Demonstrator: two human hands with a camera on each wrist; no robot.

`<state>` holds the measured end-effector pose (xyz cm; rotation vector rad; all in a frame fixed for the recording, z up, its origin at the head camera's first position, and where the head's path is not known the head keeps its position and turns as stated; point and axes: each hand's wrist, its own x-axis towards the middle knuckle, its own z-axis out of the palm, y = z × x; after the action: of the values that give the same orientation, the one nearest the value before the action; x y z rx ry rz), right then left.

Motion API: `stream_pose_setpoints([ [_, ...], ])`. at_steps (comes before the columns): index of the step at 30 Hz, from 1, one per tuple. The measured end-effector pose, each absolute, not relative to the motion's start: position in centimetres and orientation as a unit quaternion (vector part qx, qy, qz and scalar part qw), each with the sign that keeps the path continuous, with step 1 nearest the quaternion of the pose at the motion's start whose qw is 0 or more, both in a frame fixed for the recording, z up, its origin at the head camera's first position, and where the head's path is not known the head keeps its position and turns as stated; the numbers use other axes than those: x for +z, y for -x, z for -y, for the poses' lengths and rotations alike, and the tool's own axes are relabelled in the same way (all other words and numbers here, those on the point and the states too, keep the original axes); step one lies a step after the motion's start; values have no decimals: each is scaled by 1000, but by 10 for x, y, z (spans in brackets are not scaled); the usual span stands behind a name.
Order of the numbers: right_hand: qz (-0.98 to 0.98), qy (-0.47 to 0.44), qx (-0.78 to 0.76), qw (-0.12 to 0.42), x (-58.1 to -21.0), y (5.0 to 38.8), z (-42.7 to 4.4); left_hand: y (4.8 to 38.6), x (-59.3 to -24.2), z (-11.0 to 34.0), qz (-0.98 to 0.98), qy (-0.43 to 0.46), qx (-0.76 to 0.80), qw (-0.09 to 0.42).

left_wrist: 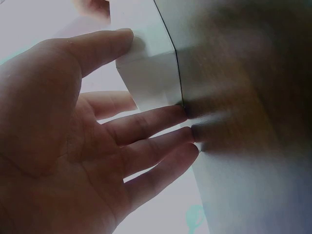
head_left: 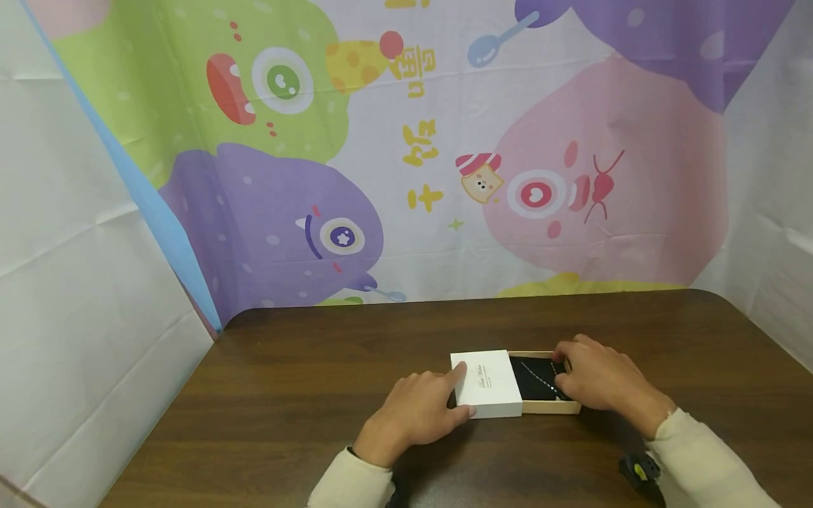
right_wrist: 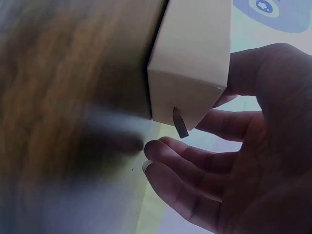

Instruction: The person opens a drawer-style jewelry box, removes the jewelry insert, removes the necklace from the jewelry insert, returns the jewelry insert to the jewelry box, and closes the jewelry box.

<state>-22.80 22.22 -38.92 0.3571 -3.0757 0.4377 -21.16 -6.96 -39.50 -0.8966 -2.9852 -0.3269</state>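
A white box sleeve (head_left: 488, 384) with small print lies on the table, its cream inner tray (head_left: 551, 408) sticking out to the right. Inside the tray, a silver chain (head_left: 538, 377) rests on a black insert (head_left: 528, 388). My left hand (head_left: 416, 409) grips the sleeve's left end, index finger on top and thumb at the near side; in the left wrist view the other fingers extend beside it. My right hand (head_left: 597, 374) reaches over the tray's right end, thumb and index at the insert and chain; whether they pinch anything is hidden. A small tab (right_wrist: 180, 123) hangs from the tray's end.
The brown wooden table (head_left: 305, 367) extends around the box. Behind it hangs a cloth (head_left: 432, 247) printed with cartoon figures, and pale cloth (head_left: 76, 282) hangs at the left side. A dark device (head_left: 640, 469) is by the right sleeve.
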Motion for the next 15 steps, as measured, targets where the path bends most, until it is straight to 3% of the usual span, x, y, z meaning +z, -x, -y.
stream_pose_setpoints([
  [15,984,-125,130,-6,-386,227,-223,211,-395,70,953,284,-108,-5],
])
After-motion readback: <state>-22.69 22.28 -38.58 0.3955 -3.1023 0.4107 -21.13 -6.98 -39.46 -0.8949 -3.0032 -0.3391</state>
